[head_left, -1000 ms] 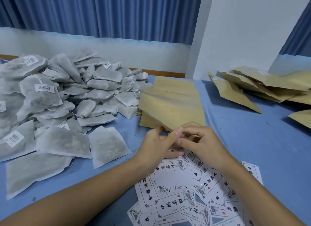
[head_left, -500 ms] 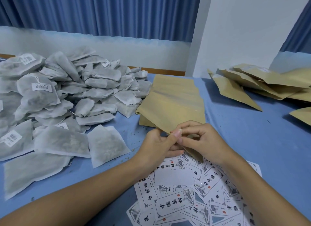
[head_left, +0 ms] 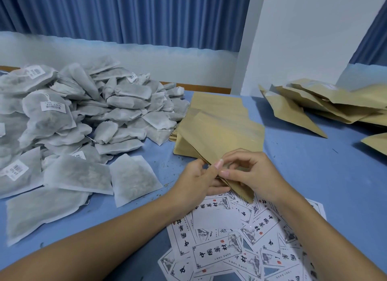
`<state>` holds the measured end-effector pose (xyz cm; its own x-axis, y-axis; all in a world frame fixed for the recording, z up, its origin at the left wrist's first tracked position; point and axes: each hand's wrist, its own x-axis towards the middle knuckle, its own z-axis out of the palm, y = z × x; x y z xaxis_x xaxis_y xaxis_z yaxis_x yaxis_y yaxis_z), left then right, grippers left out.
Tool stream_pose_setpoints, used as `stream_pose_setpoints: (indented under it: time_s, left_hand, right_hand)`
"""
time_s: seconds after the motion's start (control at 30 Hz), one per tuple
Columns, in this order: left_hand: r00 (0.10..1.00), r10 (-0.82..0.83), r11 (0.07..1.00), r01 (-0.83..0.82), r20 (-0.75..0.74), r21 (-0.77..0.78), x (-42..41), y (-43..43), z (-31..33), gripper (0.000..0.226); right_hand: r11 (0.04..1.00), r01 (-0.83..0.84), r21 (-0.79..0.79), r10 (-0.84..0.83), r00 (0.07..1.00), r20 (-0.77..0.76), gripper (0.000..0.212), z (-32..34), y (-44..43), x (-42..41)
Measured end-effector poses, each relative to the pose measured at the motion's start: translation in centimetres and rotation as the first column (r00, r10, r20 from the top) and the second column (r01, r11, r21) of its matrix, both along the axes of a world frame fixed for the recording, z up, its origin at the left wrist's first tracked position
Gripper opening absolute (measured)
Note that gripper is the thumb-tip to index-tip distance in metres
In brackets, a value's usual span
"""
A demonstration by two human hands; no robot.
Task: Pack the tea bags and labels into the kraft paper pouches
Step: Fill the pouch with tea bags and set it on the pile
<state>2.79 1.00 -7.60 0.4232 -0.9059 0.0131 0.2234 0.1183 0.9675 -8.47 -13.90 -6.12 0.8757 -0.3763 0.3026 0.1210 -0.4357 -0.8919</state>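
Left hand (head_left: 198, 182) and right hand (head_left: 251, 174) both pinch one kraft pouch (head_left: 222, 138) between them.

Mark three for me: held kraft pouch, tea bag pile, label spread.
held kraft pouch (head_left: 222, 140), head view, middle of its front face.
tea bag pile (head_left: 88, 117), head view, a bag mid-heap.
label spread (head_left: 215, 253), head view, centre of one printed label.

Packing workroom, shown by a blue-covered table (head_left: 303, 176), tea bags (head_left: 83, 117) heaped (some barcoded), kraft pouches (head_left: 217, 121) stacked, labels (head_left: 230, 249) strewn upon it.
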Motion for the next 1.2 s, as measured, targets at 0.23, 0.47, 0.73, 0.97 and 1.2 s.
stream_pose_setpoints:
  time_s: [0.23,0.47,0.73,0.97,1.2]
  left_hand:
    - [0.999,0.003,1.000,-0.004,0.040,0.008,-0.1,0.1,-0.1,0.043]
    - [0.997,0.076,0.996,-0.075,-0.011,0.046,-0.2,-0.2,0.2,0.031]
    - [0.944,0.191,0.956,-0.241,0.268,0.168,-0.1,0.3,0.8,0.035]
    - [0.932,0.217,0.961,-0.256,0.289,0.106,-0.8,-0.5,0.8,0.030]
    - [-0.127,0.568,0.726,-0.388,0.813,-0.568,2.7,0.5,2.6,0.019]
  right_hand:
    - [0.976,0.064,-0.206,-0.059,0.998,0.031,0.003,0.6,0.9,-0.1]
    - [0.833,0.226,-0.504,-0.206,0.974,0.095,0.012,1.0,2.8,-0.1]
    - [0.527,0.324,-0.786,-0.441,0.894,0.073,0.009,2.7,2.9,0.9]
    - [0.518,0.173,-0.838,-0.515,0.845,-0.144,0.016,7.3,0.4,1.7]
    - [0.334,0.026,-0.942,-0.587,0.788,-0.186,0.010,5.8,2.3,4.0]
